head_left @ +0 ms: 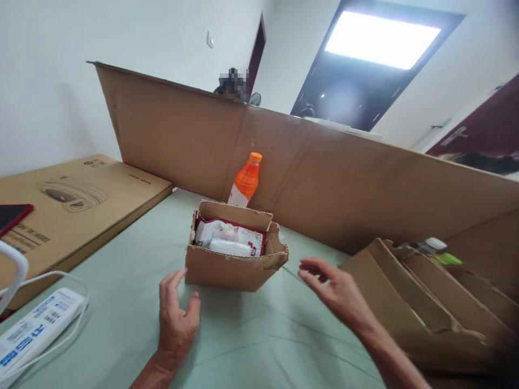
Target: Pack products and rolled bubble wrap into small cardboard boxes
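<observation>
A small open cardboard box (227, 267) stands on the pale green table (259, 340). Inside it lie a white and red packet (231, 233) and a white tube-like item (230, 247). My left hand (175, 316) hovers just left of the box's near corner, fingers apart, holding nothing. My right hand (334, 292) is a little to the right of the box, fingers spread and empty. An orange bottle (245, 181) with an orange cap stands behind the box.
A long cardboard sheet (344, 178) stands upright behind the box. A flat printed carton (77, 208) with a red phone (12, 215) lies at left. A white power strip (34, 329) sits near left. Opened cartons (430, 302) lie at right. Another person's head shows behind the sheet.
</observation>
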`<state>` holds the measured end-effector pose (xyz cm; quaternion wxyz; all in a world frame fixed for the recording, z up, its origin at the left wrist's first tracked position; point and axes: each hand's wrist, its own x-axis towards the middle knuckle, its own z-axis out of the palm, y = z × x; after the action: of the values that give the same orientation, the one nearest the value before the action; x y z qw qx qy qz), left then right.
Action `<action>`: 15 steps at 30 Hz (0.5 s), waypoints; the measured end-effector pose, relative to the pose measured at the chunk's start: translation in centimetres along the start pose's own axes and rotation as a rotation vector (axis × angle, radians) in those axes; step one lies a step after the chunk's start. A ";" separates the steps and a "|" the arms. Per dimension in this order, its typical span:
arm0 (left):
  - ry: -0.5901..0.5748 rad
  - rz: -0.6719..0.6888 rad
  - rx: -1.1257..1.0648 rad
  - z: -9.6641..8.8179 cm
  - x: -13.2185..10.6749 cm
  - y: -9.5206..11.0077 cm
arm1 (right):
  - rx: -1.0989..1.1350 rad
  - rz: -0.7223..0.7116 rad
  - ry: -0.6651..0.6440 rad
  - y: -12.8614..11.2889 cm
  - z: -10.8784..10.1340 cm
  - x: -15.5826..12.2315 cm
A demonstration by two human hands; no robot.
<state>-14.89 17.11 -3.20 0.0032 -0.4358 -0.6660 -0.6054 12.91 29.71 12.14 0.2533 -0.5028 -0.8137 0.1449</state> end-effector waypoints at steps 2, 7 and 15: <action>0.002 -0.054 -0.029 0.1 0.5 -0.4 | 0.114 0.041 -0.070 0.8 3.1 -1.8; -0.221 -0.369 -0.153 0.3 1.9 -0.7 | 0.244 0.062 -0.127 -1.7 8.8 -1.7; -0.407 -0.389 -0.215 -1.3 -2.2 3.2 | 0.099 0.079 0.087 -0.1 5.2 -12.0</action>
<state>-12.37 14.43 -1.46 -0.2927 -0.4104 -0.6560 -0.5618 14.35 19.06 4.72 0.3070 -0.5272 -0.7732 0.1729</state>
